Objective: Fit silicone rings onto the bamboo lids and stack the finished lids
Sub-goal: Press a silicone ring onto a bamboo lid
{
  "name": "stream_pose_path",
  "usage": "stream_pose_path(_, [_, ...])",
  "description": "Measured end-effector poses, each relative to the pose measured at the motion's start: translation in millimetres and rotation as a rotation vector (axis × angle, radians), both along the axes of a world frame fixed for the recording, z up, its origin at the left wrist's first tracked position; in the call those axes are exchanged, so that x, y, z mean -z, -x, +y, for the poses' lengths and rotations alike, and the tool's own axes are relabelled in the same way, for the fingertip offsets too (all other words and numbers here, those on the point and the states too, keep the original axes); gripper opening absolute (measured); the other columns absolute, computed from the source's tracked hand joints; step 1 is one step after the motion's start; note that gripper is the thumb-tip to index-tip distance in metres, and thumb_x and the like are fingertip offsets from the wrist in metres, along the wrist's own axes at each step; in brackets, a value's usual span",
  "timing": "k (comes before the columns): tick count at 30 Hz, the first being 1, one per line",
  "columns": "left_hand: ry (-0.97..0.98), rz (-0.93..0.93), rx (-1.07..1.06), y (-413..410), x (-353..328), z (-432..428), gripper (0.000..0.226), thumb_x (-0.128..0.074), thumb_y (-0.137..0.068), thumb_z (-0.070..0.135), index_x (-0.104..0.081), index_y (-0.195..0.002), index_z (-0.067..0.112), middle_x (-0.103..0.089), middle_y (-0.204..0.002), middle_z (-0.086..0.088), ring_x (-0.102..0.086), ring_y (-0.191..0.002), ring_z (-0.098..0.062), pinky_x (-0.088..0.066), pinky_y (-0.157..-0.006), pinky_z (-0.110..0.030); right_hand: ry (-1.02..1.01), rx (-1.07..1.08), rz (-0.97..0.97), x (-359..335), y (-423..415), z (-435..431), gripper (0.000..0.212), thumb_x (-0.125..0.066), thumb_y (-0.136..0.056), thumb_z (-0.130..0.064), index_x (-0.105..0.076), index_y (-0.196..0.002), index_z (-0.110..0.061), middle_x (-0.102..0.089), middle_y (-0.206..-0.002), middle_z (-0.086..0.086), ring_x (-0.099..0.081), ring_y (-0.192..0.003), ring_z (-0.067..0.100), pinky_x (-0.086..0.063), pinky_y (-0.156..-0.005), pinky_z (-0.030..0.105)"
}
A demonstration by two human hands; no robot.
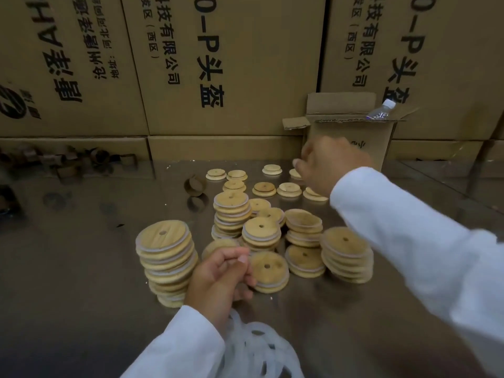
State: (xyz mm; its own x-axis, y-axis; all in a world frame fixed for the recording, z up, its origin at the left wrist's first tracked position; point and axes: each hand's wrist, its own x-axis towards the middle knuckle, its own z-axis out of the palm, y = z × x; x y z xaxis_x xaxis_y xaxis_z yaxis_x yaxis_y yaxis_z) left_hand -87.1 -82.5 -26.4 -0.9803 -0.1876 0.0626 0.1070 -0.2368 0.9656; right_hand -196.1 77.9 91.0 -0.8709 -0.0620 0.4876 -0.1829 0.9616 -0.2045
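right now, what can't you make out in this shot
Head view:
- Right hand: motion-blurred, so whether it holds anything is unclear.
- Left hand: curled fingers hide whatever it holds.
- Open carton: its wall hides the contents below the bottle.
- Silicone rings: cut off by the bottom edge.

Right hand (327, 170) blurred; silicone rings (259, 347) cut off below.

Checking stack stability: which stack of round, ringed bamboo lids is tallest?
The leftmost stack of round bamboo lids, standing apart just left of the left hand. It holds visibly more lids than any stack to its right.
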Motion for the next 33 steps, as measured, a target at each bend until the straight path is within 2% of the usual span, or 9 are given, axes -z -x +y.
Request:
stream_pose_path(4, [0.009,-0.050,0.054,4,2,-1,0.013,-0.049,-0.087,-0.007,-0.060,-0.085,-0.002,-0.057,-0.051,-0.008,-0.052,-0.043,-0.015,-0.042,-0.040,-0.021,0.182,-0.104,-0.236,9,77,36,0.031,-0.056,-0.089,-0.032,-0.061,-0.116,-0.018,-0.063,-0.113,0.007,-0.057,-0.097,0.027,-0.043,-0.081,0.030])
stream_pose_path(10, [0.087,-0.108,0.166,12,6,-6,0.008,-0.057,-0.082,-0.007,-0.063,-0.078,-0.003,-0.057,-0.053,-0.015,-0.053,-0.042,-0.020,-0.040,-0.041,-0.019,-0.124,0.078,-0.454,68,132,83,0.033,-0.055,-0.089,-0.030,-0.058,-0.120,-0.020,-0.059,-0.119,0.009,-0.055,-0.105,0.028,-0.043,-0.091,0.033])
stream_pose_path(13, [0.070,-0.147,0.171,17,10,-6,0.020,-0.060,-0.077,-0.014,-0.067,-0.063,-0.001,-0.056,-0.052,-0.017,-0.054,-0.042,-0.020,-0.040,-0.040,-0.016,-0.113,0.086,-0.518,84,140,87,0.042,-0.047,-0.093,-0.040,-0.049,-0.130,-0.021,-0.055,-0.128,0.010,-0.052,-0.113,0.030,-0.039,-0.088,0.032])
stream_pose_path(16, [0.096,-0.183,0.208,23,13,-8,0.024,-0.068,-0.066,-0.017,-0.070,-0.053,0.004,-0.057,-0.053,-0.014,-0.053,-0.055,-0.025,-0.042,-0.044,-0.016,0.088,0.092,-0.487,94,151,80,0.048,-0.049,-0.090,-0.047,-0.046,-0.133,-0.025,-0.054,-0.131,0.009,-0.051,-0.116,0.031,-0.039,-0.087,0.032])
stream_pose_path(19, [0.113,-0.195,0.253,27,14,-13,0.027,-0.066,-0.070,-0.015,-0.070,-0.053,0.005,-0.059,-0.053,-0.012,-0.053,-0.054,-0.022,-0.044,-0.047,-0.015,0.253,0.057,-0.422,103,160,68,0.039,-0.061,-0.085,-0.040,-0.057,-0.121,-0.025,-0.059,-0.122,0.005,-0.055,-0.108,0.026,-0.039,-0.081,0.027])
stream_pose_path(22, [0.113,-0.188,0.243,28,16,-14,0.032,-0.062,-0.076,-0.013,-0.071,-0.052,0.007,-0.059,-0.053,-0.011,-0.051,-0.055,-0.022,-0.043,-0.047,-0.014,0.292,0.054,-0.388,107,165,61,0.036,-0.069,-0.079,-0.034,-0.060,-0.113,-0.025,-0.062,-0.118,0.003,-0.056,-0.103,0.023,-0.042,-0.082,0.028])
stream_pose_path(27, [0.098,-0.135,0.159,24,15,-4,0.017,-0.071,-0.067,-0.004,-0.071,-0.055,0.008,-0.057,-0.054,-0.013,-0.047,-0.060,-0.026,-0.039,-0.046,-0.017,0.278,0.121,-0.422,102,161,62,0.057,-0.072,-0.076,-0.037,-0.052,-0.127,-0.022,-0.056,-0.126,0.005,-0.054,-0.112,0.026,-0.042,-0.084,0.030])
stream_pose_path(30, [0.056,-0.118,0.155,20,9,-3,0.002,-0.069,-0.056,0.003,-0.068,-0.055,0.003,-0.056,-0.053,-0.017,-0.051,-0.047,-0.022,-0.040,-0.043,-0.016,0.243,0.131,-0.456,97,152,65,0.061,-0.074,-0.072,-0.041,-0.052,-0.127,-0.023,-0.058,-0.123,0.004,-0.056,-0.108,0.026,-0.043,-0.081,0.030])
stream_pose_path(33, [0.095,-0.125,0.154,18,9,-6,0.016,-0.067,-0.073,-0.007,-0.066,-0.060,0.001,-0.057,-0.053,-0.019,-0.052,-0.041,-0.020,-0.040,-0.040,-0.019,0.319,0.102,-0.426,88,133,69,0.060,-0.076,-0.071,-0.038,-0.052,-0.124,-0.022,-0.058,-0.119,0.005,-0.056,-0.102,0.024,-0.048,-0.083,0.032])
